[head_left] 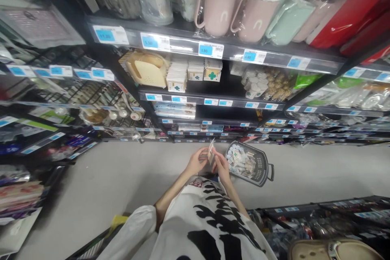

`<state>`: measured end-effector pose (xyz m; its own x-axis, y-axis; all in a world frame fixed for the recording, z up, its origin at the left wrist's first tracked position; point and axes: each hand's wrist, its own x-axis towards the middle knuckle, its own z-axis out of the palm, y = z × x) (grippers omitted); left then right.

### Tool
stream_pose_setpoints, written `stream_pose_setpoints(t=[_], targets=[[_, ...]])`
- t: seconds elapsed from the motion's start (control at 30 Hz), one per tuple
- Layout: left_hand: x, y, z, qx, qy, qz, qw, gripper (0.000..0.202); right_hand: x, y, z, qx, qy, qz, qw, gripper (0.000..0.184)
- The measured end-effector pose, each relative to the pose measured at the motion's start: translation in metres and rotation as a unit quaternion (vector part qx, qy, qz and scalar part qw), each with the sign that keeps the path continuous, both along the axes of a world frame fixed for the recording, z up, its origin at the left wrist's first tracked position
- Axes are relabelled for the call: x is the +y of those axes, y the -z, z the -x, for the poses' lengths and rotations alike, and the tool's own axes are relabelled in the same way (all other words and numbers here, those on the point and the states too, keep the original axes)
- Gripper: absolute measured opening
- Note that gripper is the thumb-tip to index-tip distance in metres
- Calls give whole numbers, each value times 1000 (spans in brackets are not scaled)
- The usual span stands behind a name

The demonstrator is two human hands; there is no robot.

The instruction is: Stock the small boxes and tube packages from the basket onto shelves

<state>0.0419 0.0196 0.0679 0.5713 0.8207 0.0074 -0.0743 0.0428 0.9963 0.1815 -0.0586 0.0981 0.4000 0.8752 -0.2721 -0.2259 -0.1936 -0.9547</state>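
My left hand point(197, 161) and my right hand point(222, 167) meet in front of my chest, both closed on a small flat packet point(211, 151) held upright between the fingers. Just to the right of my hands a grey basket point(264, 167) with a handle sits on the pale floor, filled with several small packets. My white shirt with black print fills the lower middle of the view.
Black store shelves with blue price tags rise ahead and on both sides. Pink mugs point(217, 6) in plastic stand on the top shelf, small boxes point(195, 74) one shelf below. Another shelf point(319, 211) runs along the lower right. The pale floor point(106, 187) stretches left.
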Motion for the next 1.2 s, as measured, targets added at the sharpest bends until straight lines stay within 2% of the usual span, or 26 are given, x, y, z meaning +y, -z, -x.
stream_pose_setpoints(t=[0.1,0.17,0.3,0.37,0.5,0.6,0.8,1.0,1.2], targets=[[-4,4,-1,-68,7,48,997,65,-2,-3,0,-16,-34,-6,999,49],[-6,3,-2,-79,-15,72,994,70,-3,-5,1,-31,-46,-12,998,44],[-3,-3,-5,-91,-100,143,980,59,-4,-3,7,-56,-52,-13,997,45],[-1,-7,-5,-112,-123,182,969,58,-5,0,9,-71,-1,-17,997,48],[3,-9,2,-124,-159,274,940,72,-6,5,-2,-96,159,-2,983,57],[3,-10,9,-120,-191,319,921,79,-7,4,-15,-88,161,21,983,57],[2,-22,11,-113,-205,334,913,74,-12,2,-14,-45,95,17,994,53],[0,-35,5,-117,-190,337,915,59,-15,-1,-13,-23,111,19,993,46],[1,-40,0,-118,-165,333,921,55,-15,-10,-17,-13,127,24,992,46]])
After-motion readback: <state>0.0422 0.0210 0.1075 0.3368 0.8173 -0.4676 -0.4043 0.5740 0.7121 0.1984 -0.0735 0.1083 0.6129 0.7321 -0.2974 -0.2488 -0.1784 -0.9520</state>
